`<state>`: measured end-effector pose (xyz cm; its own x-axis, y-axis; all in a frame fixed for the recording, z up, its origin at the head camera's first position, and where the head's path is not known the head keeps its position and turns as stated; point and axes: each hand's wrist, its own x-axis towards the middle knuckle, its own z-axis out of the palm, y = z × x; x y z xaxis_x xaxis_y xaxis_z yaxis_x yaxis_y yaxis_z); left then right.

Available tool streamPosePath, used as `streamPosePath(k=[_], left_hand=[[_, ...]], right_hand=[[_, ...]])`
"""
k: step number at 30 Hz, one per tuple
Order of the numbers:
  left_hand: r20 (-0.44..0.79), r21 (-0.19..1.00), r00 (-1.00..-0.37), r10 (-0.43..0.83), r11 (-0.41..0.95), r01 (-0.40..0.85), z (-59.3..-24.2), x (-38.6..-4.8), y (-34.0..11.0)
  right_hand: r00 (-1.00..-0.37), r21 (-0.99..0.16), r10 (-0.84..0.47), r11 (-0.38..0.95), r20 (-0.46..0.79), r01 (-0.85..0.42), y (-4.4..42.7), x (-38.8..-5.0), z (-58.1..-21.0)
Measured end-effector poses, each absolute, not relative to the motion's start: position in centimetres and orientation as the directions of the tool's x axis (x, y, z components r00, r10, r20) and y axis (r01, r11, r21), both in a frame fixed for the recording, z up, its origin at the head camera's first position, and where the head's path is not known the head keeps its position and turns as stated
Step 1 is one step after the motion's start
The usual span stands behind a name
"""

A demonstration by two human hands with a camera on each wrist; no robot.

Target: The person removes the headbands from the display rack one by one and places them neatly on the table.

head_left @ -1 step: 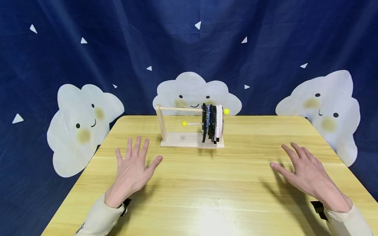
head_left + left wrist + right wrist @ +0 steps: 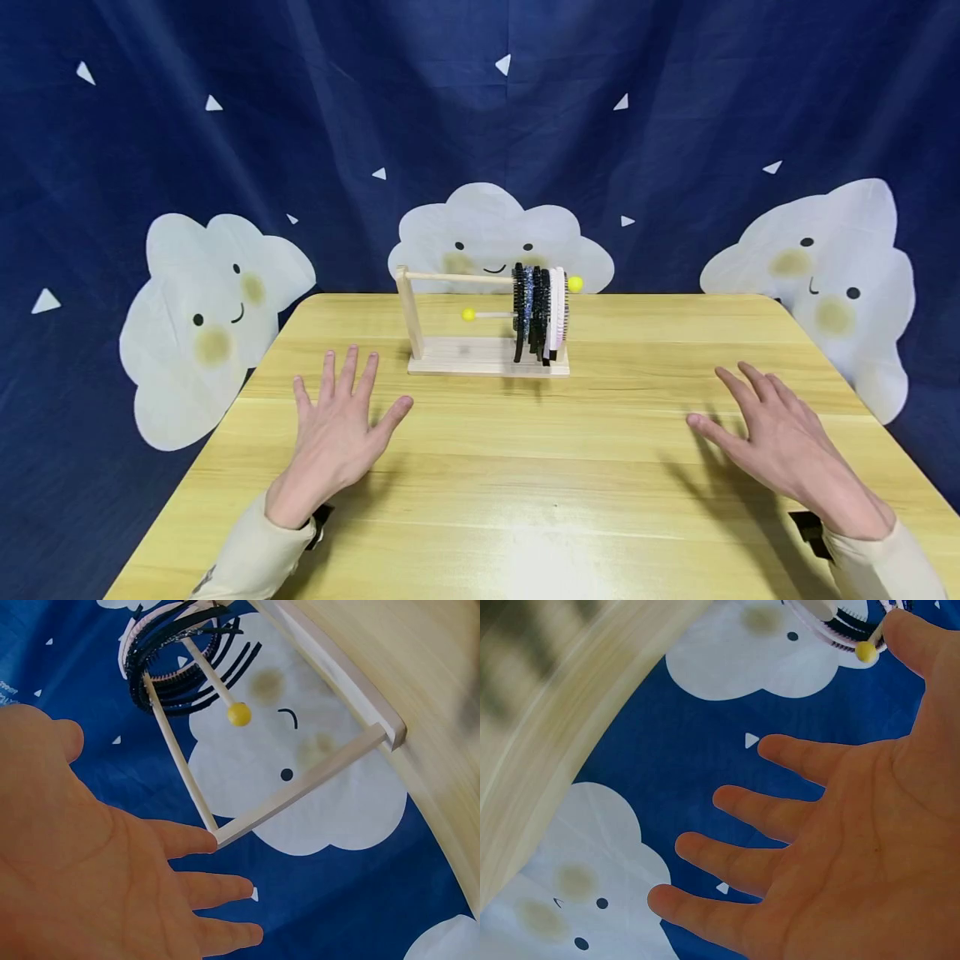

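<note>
Headbands (image 2: 536,308) hang on a wooden rack (image 2: 461,358) beyond left hand (image 2: 337,433) and right hand (image 2: 783,446), each grip wide.

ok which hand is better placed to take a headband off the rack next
Probably the right hand, though not by much: the headbands are bunched at the right end of the rack, on that side. The left hand, nearer the bare left post, looks better suited to steadying it. Both are empty.

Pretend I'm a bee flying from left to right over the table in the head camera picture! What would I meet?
The person's left hand → lower yellow ball → bunch of headbands → higher yellow ball → the person's right hand.
</note>
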<state>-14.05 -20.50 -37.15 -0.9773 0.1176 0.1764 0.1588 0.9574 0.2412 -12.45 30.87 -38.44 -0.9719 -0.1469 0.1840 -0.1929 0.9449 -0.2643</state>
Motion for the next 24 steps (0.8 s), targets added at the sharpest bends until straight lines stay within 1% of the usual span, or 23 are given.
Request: streamPosePath(k=[9, 13, 18, 24], left_hand=[[0.168, 0.245, -0.979, 0.119, 0.956, 0.158, -37.2, -14.0, -20.5], [0.172, 0.253, -0.978, 0.120, 0.954, 0.161, -37.2, -14.1, -20.5], [0.211, 0.285, -0.971, 0.110, 0.943, 0.169, -36.6, -14.7, -20.6], [0.275, 0.343, -0.955, 0.109, 0.917, 0.203, -35.6, -16.0, -20.5]], right_hand=[[-0.974, -0.273, -0.143, 0.944, 0.174, -0.187, 30.8, -12.4, -38.3], [-0.968, -0.328, -0.131, 0.924, 0.212, -0.197, 30.7, -12.6, -38.2], [-0.957, -0.403, -0.099, 0.892, 0.271, -0.206, 30.6, -12.7, -37.5], [-0.955, -0.438, -0.044, 0.882, 0.294, -0.176, 29.9, -13.0, -36.2]])
